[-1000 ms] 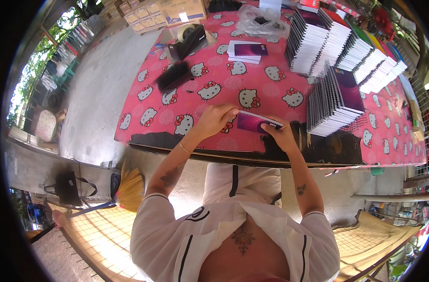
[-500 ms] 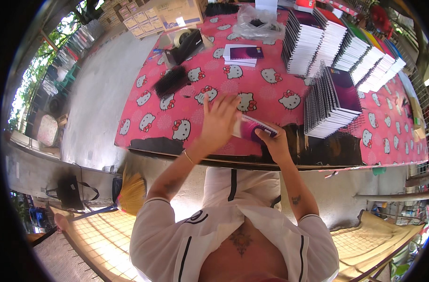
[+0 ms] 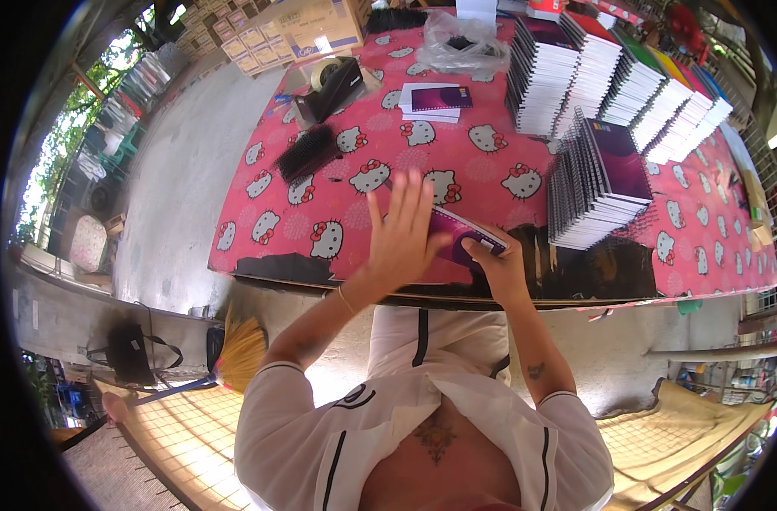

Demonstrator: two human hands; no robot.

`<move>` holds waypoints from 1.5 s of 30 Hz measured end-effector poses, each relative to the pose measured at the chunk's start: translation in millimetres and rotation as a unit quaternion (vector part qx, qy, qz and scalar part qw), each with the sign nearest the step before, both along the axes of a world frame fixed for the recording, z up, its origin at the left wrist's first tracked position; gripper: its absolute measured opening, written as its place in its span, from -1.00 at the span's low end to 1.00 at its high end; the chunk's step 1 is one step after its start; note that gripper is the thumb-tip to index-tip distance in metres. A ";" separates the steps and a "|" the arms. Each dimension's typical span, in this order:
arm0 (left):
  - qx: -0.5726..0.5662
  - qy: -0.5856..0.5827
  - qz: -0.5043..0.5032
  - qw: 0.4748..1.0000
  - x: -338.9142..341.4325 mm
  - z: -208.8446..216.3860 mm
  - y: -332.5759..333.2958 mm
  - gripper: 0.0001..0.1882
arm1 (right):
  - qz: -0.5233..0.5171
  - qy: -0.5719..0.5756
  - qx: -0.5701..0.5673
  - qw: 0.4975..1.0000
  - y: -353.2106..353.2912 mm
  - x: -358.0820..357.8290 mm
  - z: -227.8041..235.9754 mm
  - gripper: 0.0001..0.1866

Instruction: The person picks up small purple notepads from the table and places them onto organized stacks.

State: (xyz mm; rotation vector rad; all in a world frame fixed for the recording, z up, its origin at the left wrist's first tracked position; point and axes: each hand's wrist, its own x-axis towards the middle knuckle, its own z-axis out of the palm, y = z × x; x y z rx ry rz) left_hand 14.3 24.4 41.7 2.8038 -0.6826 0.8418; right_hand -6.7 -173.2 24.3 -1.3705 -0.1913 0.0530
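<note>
Centre of frame: left hand (image 3: 403,234) raised flat over the table edge, fingers spread and straight, palm down on or just above the near end of a purple-covered notebook (image 3: 458,238); actual contact cannot be told. Right hand (image 3: 497,264) just right of it, fingers pinching the notebook's right corner, thumb underneath out of sight. The notebook lies tilted, at the near edge of the table, between the two hands. Table covered with a pink cartoon-cat tablecloth (image 3: 337,196); a dark strip runs along its near edge. Right of centre, a stack of spiral-bound notebooks (image 3: 597,183) with a purple cover on top, near the right hand but apart from it. Upper right, a row of taller notebook stacks (image 3: 627,81) fanned side by side, covers dark, red, green and blue. Upper centre, a small pile of white sheets with a purple cover on top (image 3: 435,100); behind it a crumpled clear plastic bag (image 3: 465,43). Upper left of the cloth, a black tape dispenser (image 3: 333,85) and below it a bundle of black binding combs (image 3: 307,153). Cardboard boxes (image 3: 316,25) at the top left edge. Lower left, a straw broom (image 3: 239,353) and a black bag (image 3: 133,353) on the floor
</note>
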 end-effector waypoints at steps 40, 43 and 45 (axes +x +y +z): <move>-0.149 0.287 -0.257 0.911 23.2 45.4 26.2 -0.77 | 0.076 -0.065 -0.112 0.989 -22.3 -2.2 4.6 -0.70; -0.067 0.232 -0.211 0.947 25.1 46.2 25.1 -0.64 | 0.067 -0.045 -0.092 0.992 -22.1 -2.8 2.3 -0.71; 0.024 0.063 -0.133 0.989 7.3 51.6 8.9 -0.48 | 0.037 -0.048 -0.046 0.997 -18.1 -4.7 1.0 -0.71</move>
